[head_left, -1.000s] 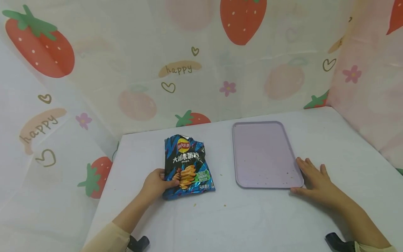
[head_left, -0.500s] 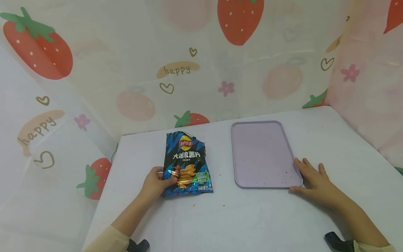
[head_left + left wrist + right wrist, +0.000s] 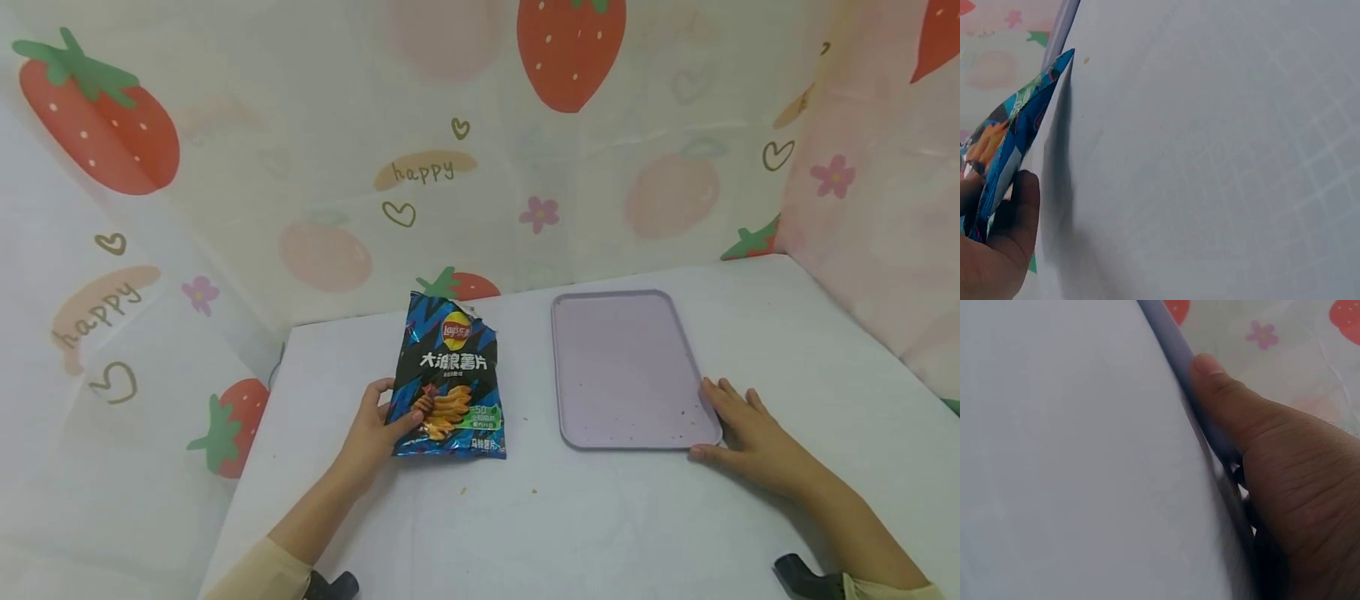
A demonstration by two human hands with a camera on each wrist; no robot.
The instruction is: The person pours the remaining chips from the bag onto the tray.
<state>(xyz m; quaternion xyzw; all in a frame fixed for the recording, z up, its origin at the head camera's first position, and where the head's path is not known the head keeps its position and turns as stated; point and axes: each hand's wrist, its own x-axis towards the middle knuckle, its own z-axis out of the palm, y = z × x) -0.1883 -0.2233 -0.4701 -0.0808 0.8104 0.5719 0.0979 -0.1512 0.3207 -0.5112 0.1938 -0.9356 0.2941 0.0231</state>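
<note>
A blue and black potato chip bag [image 3: 450, 375] is pinched at its lower left side by my left hand [image 3: 371, 433], thumb in front and fingers behind. The bag's upper right corner is torn off, and it stands tilted up with its printed front showing. In the left wrist view, the bag [image 3: 1016, 125] appears edge-on between thumb and fingers, its lower part above the cloth. My right hand [image 3: 757, 442] touches the near right corner of a purple tray [image 3: 630, 367], fingers extended along its side. The thumb [image 3: 1216, 387] lies against the tray's rim in the right wrist view.
Crumbs lie on the tray, and a few yellow bits [image 3: 462, 491] are on the white tablecloth [image 3: 540, 542] in front of the bag. A strawberry-printed curtain [image 3: 322, 150] hangs behind the table and along both sides.
My left hand has raised the chip bag slightly, and its top has moved up and to the right. The right hand stays at the tray's corner.
</note>
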